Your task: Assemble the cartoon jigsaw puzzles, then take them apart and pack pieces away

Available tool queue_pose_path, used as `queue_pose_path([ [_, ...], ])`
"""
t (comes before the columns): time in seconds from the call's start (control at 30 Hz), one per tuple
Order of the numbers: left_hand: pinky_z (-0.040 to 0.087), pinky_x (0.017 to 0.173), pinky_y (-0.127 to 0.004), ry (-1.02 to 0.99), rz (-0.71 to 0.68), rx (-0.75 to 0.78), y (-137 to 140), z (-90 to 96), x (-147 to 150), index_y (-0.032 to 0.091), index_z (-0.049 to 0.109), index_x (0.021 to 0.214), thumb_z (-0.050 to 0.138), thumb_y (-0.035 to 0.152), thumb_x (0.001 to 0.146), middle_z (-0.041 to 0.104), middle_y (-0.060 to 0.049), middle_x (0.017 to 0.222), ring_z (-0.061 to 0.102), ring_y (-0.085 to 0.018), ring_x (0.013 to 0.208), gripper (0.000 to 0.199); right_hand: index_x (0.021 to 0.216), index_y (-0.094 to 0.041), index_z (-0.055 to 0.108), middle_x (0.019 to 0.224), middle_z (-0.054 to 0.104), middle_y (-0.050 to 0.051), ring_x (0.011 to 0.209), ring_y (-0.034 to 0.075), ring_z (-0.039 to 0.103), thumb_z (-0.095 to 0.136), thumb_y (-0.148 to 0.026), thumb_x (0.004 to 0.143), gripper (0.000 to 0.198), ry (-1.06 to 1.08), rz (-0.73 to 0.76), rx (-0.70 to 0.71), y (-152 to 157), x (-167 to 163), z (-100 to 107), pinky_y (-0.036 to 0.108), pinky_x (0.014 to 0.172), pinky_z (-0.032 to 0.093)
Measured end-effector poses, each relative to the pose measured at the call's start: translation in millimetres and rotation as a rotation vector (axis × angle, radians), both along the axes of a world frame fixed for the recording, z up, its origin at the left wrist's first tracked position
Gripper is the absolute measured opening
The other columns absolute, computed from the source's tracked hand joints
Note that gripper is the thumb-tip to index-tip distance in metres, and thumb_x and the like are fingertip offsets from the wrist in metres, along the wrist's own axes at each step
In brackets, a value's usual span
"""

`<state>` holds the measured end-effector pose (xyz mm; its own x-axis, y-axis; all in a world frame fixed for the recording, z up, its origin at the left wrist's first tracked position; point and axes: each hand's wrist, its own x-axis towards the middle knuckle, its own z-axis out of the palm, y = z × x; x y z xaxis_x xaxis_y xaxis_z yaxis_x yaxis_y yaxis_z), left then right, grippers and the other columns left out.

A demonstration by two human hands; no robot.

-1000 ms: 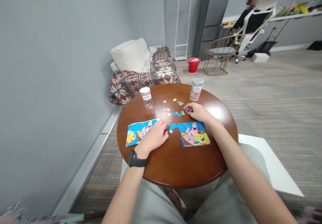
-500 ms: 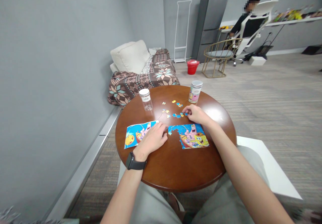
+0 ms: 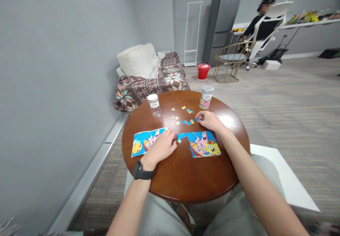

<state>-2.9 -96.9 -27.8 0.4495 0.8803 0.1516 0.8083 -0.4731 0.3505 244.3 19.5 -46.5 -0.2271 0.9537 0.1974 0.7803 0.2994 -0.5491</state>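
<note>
My left hand [image 3: 164, 144], with a black watch [image 3: 143, 171] on the wrist, rests on the table with its fingers loosely apart. It partly covers the picture sheet [image 3: 140, 142] and reaches the left edge of the partly joined jigsaw puzzle [image 3: 203, 144]. The puzzle has a gap at its lower left. Beyond it, the fingertips of my right hand [image 3: 208, 120] are closed on a blue puzzle piece [image 3: 197, 119]. Several loose pieces [image 3: 188, 122] lie just left of that hand, with others farther back.
On the round brown table [image 3: 172, 179], a clear lidded jar [image 3: 156, 110] stands at back left and a printed jar [image 3: 206, 98] at back right. Behind are a cloth-draped sofa [image 3: 159, 82], a red bin [image 3: 203, 72], a gold-framed chair [image 3: 231, 57] and a seated person [image 3: 253, 25].
My right hand has shifted slightly right, and its fingers have drawn together at the blue piece. My left hand has stayed in place.
</note>
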Motion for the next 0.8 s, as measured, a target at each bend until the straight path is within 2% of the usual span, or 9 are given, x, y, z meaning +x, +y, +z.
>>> queue_pose_path([
  [0.2,0.046,0.087,-0.036,-0.009,0.006,-0.011,0.0,-0.8,-0.5,0.02,0.053,0.096,0.043,0.01,0.084,0.058,-0.004,0.096,0.056,-0.02,0.093,0.018,0.086,-0.018,0.072,0.071,0.07,-0.001,0.062,0.011,0.061,0.059,-0.004,0.07,0.025,-0.012,0.016,-0.008,-2.4,-2.5,3.8,0.02,0.063,0.045],
  [0.43,0.045,0.087,-0.036,-0.004,-0.006,-0.01,0.3,-1.2,-0.6,0.02,0.052,0.094,0.043,0.009,0.083,0.058,-0.005,0.098,0.054,-0.02,0.094,0.018,0.085,-0.017,0.07,0.072,0.069,0.001,0.066,0.012,0.062,0.059,-0.015,0.079,0.013,-0.052,-0.001,-0.061,-6.5,-6.3,9.7,0.021,0.064,0.044],
  [0.63,0.045,0.084,-0.037,-0.005,-0.011,-0.009,-0.1,0.0,-0.9,0.02,0.052,0.092,0.042,0.009,0.083,0.058,-0.005,0.096,0.054,-0.021,0.092,0.017,0.081,-0.018,0.066,0.075,0.069,0.001,0.069,0.013,0.063,0.062,-0.013,0.075,0.008,0.018,-0.029,-0.031,-4.8,-5.9,8.3,0.022,0.066,0.045],
  [0.8,0.045,0.084,-0.036,-0.002,-0.018,-0.008,0.7,-0.2,-1.3,0.02,0.052,0.092,0.041,0.01,0.084,0.058,-0.005,0.097,0.054,-0.021,0.093,0.017,0.079,-0.018,0.061,0.073,0.067,-0.001,0.066,0.012,0.061,0.062,-0.008,0.07,0.014,0.084,-0.015,0.003,-4.8,-6.2,10.1,0.022,0.065,0.045],
])
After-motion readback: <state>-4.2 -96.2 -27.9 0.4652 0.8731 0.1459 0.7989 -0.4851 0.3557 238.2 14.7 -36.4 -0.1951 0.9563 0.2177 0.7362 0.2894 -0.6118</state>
